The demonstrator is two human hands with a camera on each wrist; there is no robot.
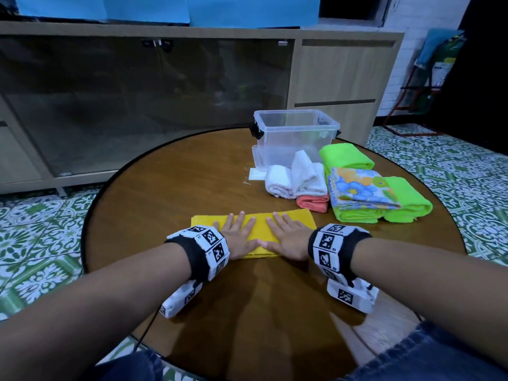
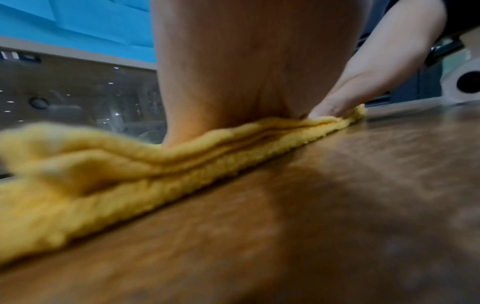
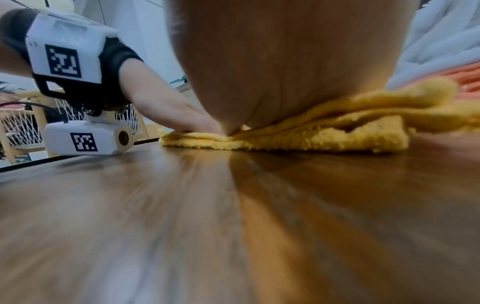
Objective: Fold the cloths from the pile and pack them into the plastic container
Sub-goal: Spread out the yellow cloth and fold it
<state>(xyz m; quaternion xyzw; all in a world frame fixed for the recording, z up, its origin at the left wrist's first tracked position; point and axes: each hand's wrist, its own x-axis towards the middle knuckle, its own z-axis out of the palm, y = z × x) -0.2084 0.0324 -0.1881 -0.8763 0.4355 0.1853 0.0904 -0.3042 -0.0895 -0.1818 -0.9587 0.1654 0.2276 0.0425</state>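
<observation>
- Round wooden table (image 1: 170, 188) carried the work in the head view: both hands lay flat on the yellow cloth (image 1: 291, 220), left hand (image 1: 237, 237) and right hand (image 1: 288, 239) with fingers straight and slightly spread, gripping nothing. Beyond the fingertips stood the plastic container (image 1: 295, 133), apparently empty, beside the cloth pile (image 1: 354, 193).
- Left wrist view: layers gaped outside the palm.
- Right wrist view: the same; lifting there could spring the fold.
</observation>
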